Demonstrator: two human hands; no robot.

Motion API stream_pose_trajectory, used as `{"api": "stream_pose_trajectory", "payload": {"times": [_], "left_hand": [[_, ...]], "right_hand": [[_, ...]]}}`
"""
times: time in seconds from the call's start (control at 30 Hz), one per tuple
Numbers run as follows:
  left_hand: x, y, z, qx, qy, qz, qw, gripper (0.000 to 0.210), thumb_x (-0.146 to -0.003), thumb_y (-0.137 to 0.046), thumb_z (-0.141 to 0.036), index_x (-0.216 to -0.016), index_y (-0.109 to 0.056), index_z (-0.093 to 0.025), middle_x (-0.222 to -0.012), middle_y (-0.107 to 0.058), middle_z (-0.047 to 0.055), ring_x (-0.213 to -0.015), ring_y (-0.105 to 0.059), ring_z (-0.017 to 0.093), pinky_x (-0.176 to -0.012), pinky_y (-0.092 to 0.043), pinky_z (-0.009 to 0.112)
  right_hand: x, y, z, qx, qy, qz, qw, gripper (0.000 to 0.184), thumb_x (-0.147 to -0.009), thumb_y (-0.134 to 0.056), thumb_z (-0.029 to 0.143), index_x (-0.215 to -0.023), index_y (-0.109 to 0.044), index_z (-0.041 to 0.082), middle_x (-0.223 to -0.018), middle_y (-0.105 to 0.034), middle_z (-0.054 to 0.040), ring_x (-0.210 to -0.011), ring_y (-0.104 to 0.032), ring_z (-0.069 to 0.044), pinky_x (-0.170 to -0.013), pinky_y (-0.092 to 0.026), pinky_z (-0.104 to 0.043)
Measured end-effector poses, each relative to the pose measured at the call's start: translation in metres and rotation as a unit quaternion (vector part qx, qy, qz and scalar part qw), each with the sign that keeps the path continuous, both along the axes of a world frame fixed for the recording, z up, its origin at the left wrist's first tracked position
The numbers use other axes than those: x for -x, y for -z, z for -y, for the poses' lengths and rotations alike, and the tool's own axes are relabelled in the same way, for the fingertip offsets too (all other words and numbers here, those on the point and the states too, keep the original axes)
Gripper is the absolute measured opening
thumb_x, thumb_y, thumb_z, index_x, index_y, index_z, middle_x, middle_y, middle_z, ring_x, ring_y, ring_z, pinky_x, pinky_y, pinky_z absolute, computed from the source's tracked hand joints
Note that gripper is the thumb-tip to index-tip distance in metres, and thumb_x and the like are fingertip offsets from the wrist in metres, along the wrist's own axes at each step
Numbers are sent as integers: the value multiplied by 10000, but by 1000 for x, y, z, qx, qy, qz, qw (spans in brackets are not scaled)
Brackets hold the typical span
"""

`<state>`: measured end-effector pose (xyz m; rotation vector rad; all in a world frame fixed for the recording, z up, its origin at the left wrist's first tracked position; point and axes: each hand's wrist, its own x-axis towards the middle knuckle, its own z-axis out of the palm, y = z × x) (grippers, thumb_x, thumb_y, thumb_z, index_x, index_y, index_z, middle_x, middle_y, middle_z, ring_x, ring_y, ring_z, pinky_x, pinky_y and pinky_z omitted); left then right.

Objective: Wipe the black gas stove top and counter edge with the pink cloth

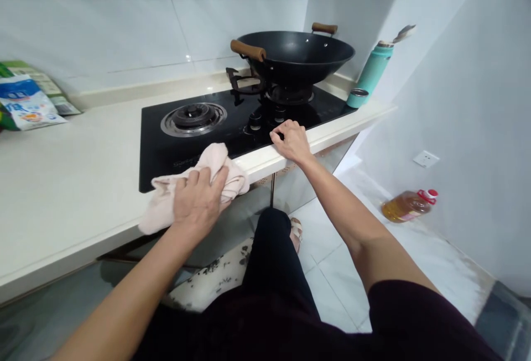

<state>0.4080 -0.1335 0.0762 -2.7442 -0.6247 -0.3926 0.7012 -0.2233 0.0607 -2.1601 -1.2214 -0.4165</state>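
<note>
Nearest, a dark trouser leg (276,256) stands before the counter; above it the left hand (199,198) is closed over a bunched, pale pink fabric cloth (166,206), its fingers laid across the folds; the cloth lies along the front edge of the cream, smooth-topped counter (74,184), its upper part overlapping the front of a glossy black rectangular cooktop (226,140). The right hand (292,141) rests at the front edge, farther right, fingers bent; its palm is hidden, so I cannot tell whether it grips anything. Just beyond are two round black knobs (255,120); to their left sits a round burner with a shiny metal ring (193,116); behind the knobs, a wide black wok with two wooden handles (302,51) sits over the right burner. At the cooktop's right end, a small turquoise cup (357,98) stands beside a tall turquoise bottle (375,71); at the far left, a blue-and-white plastic packet (31,104) lies against a green one; down on the pale tiled floor (327,278), a clear bottle of amber liquid with a red cap (404,206) lies tilted near the wall (468,95).
</note>
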Motion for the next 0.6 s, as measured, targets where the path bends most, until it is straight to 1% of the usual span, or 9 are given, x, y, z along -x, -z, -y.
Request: {"api": "stream_pose_trajectory", "payload": {"times": [0.2,0.3,0.37,0.43,0.5,0.6], "left_hand": [[-45,-3,17,-10,57,-16,998,704,-848,-702,-337,-1488,-448,-190,-1245,-589,205,-1130,-510,389,-870,-390,487],[-59,-3,23,-4,75,-12,997,732,-843,-724,-313,-1497,-427,-174,-1267,-579,199,-1155,-507,376,-879,-389,464],[-64,-3,24,0,81,-6,997,741,-841,-732,-307,-1499,-418,-176,-1284,-572,195,-1171,-502,371,-891,-389,460],[-65,-3,24,3,86,0,996,741,-837,-736,-303,-1495,-417,-188,-1299,-567,188,-1184,-496,364,-910,-389,460],[-64,-4,24,8,90,3,996,743,-828,-743,-296,-1489,-420,-195,-1298,-565,184,-1182,-498,358,-926,-389,461],[-62,-4,25,16,93,1,995,744,-833,-737,-299,-1491,-405,-197,-1287,-563,179,-1166,-503,353,-930,-393,462]], "right_hand": [[1,0,1,17,5,-2,1000,370,-1016,-439,442,-1013,-714,194,-1113,-611,-109,-1099,-505,-300,-980,-371,-502],[-3,0,2,15,3,-7,1000,399,-1022,-434,476,-1011,-713,191,-1123,-621,-110,-1095,-513,-295,-988,-377,-504],[-8,1,3,2,-6,-24,1000,418,-1024,-427,500,-1007,-715,198,-1121,-635,-101,-1086,-526,-284,-995,-385,-497],[-11,1,4,-28,-23,-52,998,437,-1030,-409,521,-1015,-714,208,-1104,-649,-87,-1074,-545,-262,-999,-401,-472],[-8,-2,8,-81,-43,-76,993,474,-1039,-367,547,-1035,-704,214,-1089,-656,-76,-1078,-557,-238,-1001,-420,-438],[16,-14,16,-159,-86,-78,980,514,-1045,-316,584,-1080,-684,227,-1105,-644,-65,-1101,-562,-216,-1007,-432,-411]]}}
